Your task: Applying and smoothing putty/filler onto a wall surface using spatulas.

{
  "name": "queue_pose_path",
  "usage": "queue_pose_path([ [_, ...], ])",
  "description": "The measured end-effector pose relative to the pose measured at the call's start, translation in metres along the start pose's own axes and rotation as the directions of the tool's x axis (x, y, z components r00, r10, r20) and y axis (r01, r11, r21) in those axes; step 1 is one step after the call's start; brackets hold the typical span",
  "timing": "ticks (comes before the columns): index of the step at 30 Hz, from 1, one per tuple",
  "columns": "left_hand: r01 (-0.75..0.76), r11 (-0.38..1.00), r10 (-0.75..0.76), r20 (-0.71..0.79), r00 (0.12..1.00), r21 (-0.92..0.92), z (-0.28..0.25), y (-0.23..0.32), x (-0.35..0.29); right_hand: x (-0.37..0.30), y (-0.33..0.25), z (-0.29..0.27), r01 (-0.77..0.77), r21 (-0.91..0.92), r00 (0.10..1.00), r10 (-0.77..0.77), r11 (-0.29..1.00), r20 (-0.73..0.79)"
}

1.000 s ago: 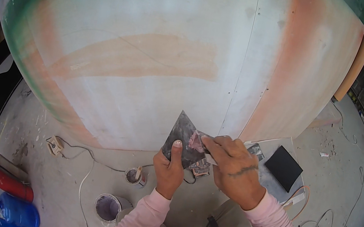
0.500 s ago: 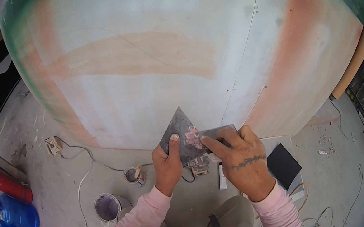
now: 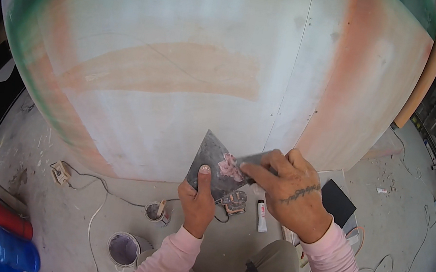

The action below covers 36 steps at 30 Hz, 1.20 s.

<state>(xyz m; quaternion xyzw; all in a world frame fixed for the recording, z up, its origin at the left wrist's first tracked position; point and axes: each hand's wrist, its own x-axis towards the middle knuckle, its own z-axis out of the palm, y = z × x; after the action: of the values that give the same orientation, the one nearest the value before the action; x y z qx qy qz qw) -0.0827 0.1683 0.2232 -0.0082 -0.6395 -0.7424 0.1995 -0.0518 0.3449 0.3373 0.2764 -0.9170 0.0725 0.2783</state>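
Mid-mix imo: left hand [image 3: 197, 203] grips the dark plate [image 3: 208, 152], right hand [image 3: 297, 198] a spreader [image 3: 254, 159], so folding the pink paste [image 3: 229, 166] next needs steadiness.

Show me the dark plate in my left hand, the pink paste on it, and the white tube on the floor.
Dark plate [image 3: 212, 155]: head view, bare face above the thumb.
Pink paste [image 3: 230, 168]: head view, middle of the smear.
White tube [image 3: 262, 218]: head view, middle of its body.

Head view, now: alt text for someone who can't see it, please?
The left hand holds a dark plate bearing pink paste; the right hand holds a flat scraper beside the paste. A large patchy panel stands beyond; a can, bucket and tube are on the floor.
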Motion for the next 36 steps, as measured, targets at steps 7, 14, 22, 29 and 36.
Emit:
queue_pose_path([
  [7,-0.032,0.997,0.032,0.004,0.999,-0.068,0.003,0.007,0.000,0.000,0.001,-0.004,-0.005,0.015,0.999,0.006,1.000,-0.032],
  [14,0.027,0.996,-0.023,0.052,0.998,-0.084,0.006,0.000,-0.003,0.000,0.007,-0.018,-0.033,0.005,0.999,0.033,0.999,0.023],
  [22,0.020,0.991,-0.011,0.064,0.998,-0.134,0.012,-0.005,0.002,-0.004,0.019,-0.025,-0.041,0.109,0.997,0.032,0.993,0.075],
  [29,0.318,0.725,-0.125,0.337,0.933,-0.612,0.007,0.002,0.007,-0.019,0.027,0.010,-0.145,0.737,0.984,0.173,0.660,0.039],
  [36,0.322,0.689,-0.107,0.348,0.931,-0.649,0.002,0.009,0.008,-0.025,0.017,0.031,-0.121,0.795,0.983,0.184,0.594,0.013],
])
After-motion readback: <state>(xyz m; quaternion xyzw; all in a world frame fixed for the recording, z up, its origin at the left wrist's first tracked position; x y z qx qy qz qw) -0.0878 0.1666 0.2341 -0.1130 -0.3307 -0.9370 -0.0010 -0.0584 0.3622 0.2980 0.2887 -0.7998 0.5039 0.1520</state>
